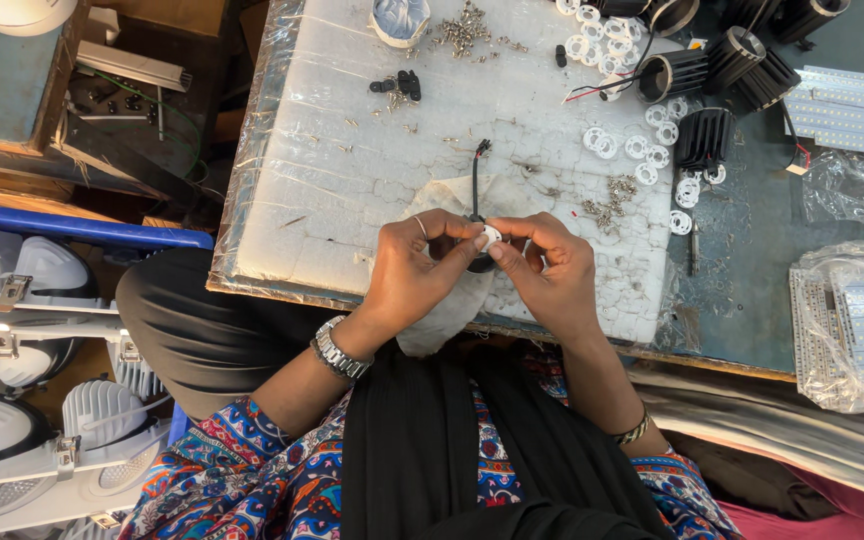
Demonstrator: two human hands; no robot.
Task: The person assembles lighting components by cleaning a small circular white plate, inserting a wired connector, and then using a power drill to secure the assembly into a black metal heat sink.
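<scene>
Overhead view of a seated person at a workbench. Nearest the camera, a patterned garment (252, 470) and a black cloth (432, 450) cover the lap. Both forearms rise from it, the left with a metal wristwatch (337, 350), the right with a bangle (634, 430).

The left hand (417, 265) and right hand (547, 265) meet at the near edge of the bench. Together they pinch a small black lamp part with a white ring (489, 238) between thumbs and fingertips. Both hands are closed on it. A black wire (475, 175) runs up from the part, away from the hands, to a small connector.

Under the hands lies a white foam sheet (352, 200) wrapped in clear film. It rests on a blue-grey table (752, 250).

Just beyond the right hand sits a small heap of screws (612, 200). Loose white rings (652, 150) are scattered past it. Further out stand black finned heat sinks (712, 90), some with red and black leads. Beyond the left hand are small black clips (400, 85). Farthest off, a second pile of screws (462, 30) lies beside a white dish (400, 18); what it holds cannot be told.

Well to the right of the right hand, white LED strip boards (852, 110) lie flat. Nearer the camera on that side, a clear plastic bag (852, 320) holds more such boards.

Left of the left hand, below bench level, white lamp housings (22, 290) are stacked in rows.
</scene>
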